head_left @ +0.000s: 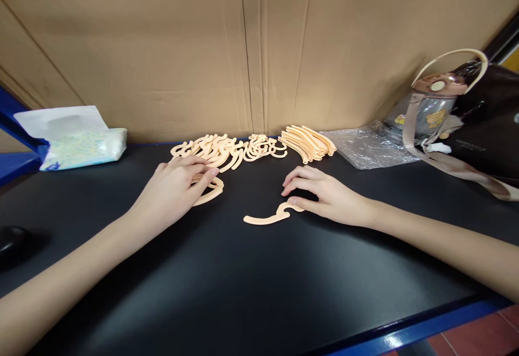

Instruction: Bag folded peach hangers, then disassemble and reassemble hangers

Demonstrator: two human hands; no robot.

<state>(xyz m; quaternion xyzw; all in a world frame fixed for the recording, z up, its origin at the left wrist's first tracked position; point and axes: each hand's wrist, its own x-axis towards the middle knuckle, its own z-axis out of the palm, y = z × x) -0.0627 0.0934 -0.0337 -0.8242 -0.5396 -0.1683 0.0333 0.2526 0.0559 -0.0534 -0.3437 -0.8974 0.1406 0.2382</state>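
My left hand (178, 180) lies palm down with its fingers stretched out over light-orange plastic hanger parts. Under its thumb, a curved hanger piece (211, 196) shows partly; the palm hides the rest. Its fingertips reach the near edge of a pile of curved hook-ended hanger parts (221, 149). To the right, my right hand (320, 191) is held with bent fingers apart. Its thumb tip touches the hook end of a single hanger arm (265, 219) lying flat on the black table (243, 280). Whether either hand bears on its piece is hard to see.
Long hanger arms (310, 142) are stacked at the back, beside a clear plastic bag (365, 145). A strapped water bottle (432, 105) and a dark bag (486, 123) stand at right. A tissue pack (83, 142) and black mouse (14, 242) are at left. Cardboard (182, 48) walls the back.
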